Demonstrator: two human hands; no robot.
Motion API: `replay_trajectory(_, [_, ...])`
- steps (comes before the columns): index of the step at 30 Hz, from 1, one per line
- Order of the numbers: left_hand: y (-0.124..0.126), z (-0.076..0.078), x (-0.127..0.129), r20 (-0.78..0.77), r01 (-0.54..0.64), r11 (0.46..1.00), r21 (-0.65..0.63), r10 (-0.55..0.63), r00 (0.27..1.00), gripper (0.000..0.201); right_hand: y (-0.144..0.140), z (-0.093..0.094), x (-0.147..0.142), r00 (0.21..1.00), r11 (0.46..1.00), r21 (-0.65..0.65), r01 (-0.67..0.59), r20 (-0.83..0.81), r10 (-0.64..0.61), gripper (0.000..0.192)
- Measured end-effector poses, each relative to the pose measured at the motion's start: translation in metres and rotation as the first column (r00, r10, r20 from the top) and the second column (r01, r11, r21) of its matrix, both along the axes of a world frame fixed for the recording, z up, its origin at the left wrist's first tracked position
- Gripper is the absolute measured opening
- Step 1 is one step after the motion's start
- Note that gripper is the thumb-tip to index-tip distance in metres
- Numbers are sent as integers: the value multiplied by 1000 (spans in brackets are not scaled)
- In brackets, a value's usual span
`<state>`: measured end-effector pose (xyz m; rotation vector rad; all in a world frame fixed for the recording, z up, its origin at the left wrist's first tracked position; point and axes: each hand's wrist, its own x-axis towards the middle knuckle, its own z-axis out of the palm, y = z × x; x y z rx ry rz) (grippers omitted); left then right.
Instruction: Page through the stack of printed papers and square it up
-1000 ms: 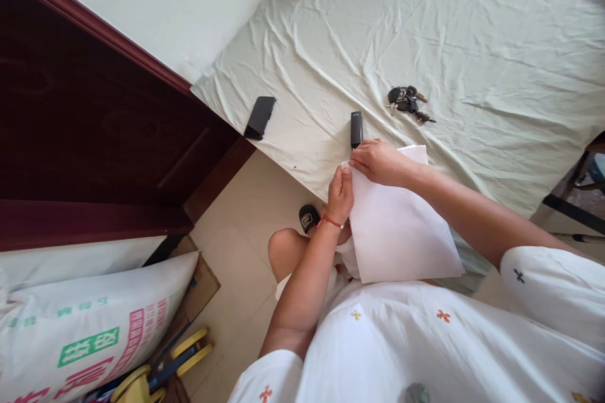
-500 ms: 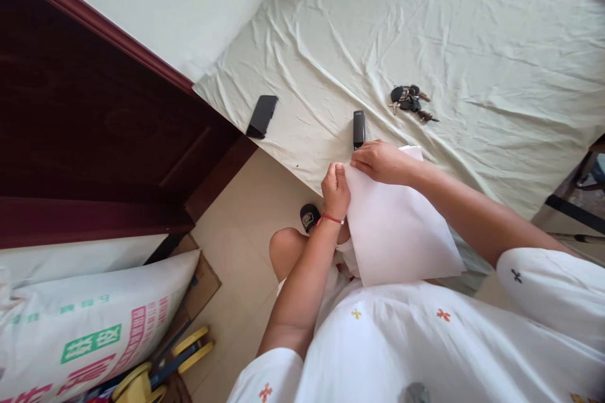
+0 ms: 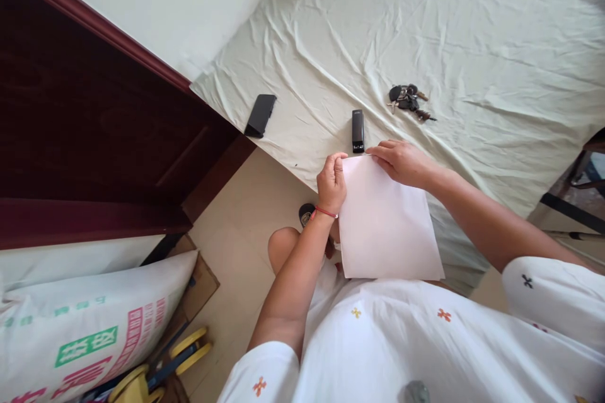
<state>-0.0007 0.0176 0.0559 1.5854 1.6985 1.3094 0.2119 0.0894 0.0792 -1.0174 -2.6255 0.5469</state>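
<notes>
My left hand (image 3: 332, 184) is closed on the upper left corner of a white sheet of paper (image 3: 387, 230), which may be more than one sheet. The paper hangs over the bed's edge and my lap. Along its top edge, my right hand (image 3: 401, 162) grips the paper, with the fingers pointing left and partly overlapping it. Just beyond that edge, by the right fingertips, a black stapler (image 3: 358, 129) lies on the bed sheet. Neither hand is holding the stapler.
A bunch of keys (image 3: 409, 101) and a black phone-like object (image 3: 260, 116) lie on the pale green bed sheet (image 3: 472, 50). To the left stand a dark red wooden panel (image 3: 94, 107) and a filled white sack (image 3: 104, 308). Below is the tiled floor (image 3: 241, 233).
The paper has turned and straightened, so its top edge is now nearly level. My right hand has slid right, uncovering the stapler's near end. My left hand has shifted slightly up and left.
</notes>
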Motion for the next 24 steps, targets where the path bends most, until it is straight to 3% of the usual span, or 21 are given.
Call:
replay_trajectory(10, [0, -12, -6, 5, -76, 997, -27, 76, 997, 55, 10, 9, 12, 998, 997, -65, 30, 58, -26, 38])
replay_trajectory(17, [-2, -20, -10, 31, -146, 988, -44, 147, 989, 51, 29, 3, 45, 999, 985, -167, 50, -3, -51, 35])
replay_trajectory(21, [-4, -20, -7, 35, -130, 991, -41, 132, 991, 51, 29, -1, 58, 988, 952, -266, 153, 12, -155, 35])
replay_trajectory(24, [-5, -18, -4, 24, -108, 994, -36, 109, 994, 51, 23, -3, 60, 992, 961, -245, 126, 3, -129, 37])
